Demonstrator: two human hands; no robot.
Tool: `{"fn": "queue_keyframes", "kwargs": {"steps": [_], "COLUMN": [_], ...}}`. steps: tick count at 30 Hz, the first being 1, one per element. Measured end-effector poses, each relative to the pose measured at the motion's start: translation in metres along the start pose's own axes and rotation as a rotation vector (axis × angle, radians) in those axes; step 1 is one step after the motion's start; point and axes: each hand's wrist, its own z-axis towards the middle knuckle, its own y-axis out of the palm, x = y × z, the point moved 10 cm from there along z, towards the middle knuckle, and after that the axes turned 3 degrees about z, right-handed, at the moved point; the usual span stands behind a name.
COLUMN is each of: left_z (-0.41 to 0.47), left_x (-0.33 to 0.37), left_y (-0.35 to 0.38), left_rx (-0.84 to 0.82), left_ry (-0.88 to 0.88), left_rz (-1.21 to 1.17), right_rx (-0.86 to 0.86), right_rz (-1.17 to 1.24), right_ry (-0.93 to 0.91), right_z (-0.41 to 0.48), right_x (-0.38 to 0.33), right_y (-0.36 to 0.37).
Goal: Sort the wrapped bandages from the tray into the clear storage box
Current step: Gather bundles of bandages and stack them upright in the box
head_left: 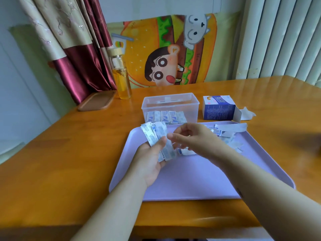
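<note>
While a fanned stack of wrapped bandages (156, 134) is gripped in the left hand (151, 159), palm up with the thumb pressed across the strips, the right hand (192, 138) is held just beside it over the tray (191, 180), fingers loosely curled. Whether anything is pinched in it cannot be told. The stack's long axis is pointed away from the person, its far ends tipped slightly leftward and towards the clear storage box (191, 110). That box is set on the counter (69, 162) just beyond the tray's far edge, its long side laid across the view. It is thus found straight ahead of the left hand, which is judged the nearer of the two. Inside, a row of bandages (165, 117) is seen standing on end against the near wall, so the held strips would probably need to be turned upright to match. More loose bandages (224, 134) are scattered at the tray's far right, at mixed angles.
</note>
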Motion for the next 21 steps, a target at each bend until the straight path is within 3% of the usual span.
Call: {"fn": "queue_keyframes", "kwargs": {"steps": [9, 15, 21], "left_z": [-0.004, -0.004, -0.005], "left_x": [-0.013, -0.010, -0.007], "left_y": [-0.004, -0.011, -0.014], "left_rx": [-0.047, 0.003, 0.036], "left_ry": [-0.051, -0.023, 0.030], "left_rz": [0.150, 0.177, 0.269], "right_rx": [-0.001, 0.096, 0.000], "right_rz": [0.335, 0.410, 0.427], "right_ry": [0.108, 0.086, 0.074], "right_z": [0.010, 0.011, 0.010], "right_x": [0.034, 0.036, 0.027], "right_y": [0.017, 0.005, 0.013]}}
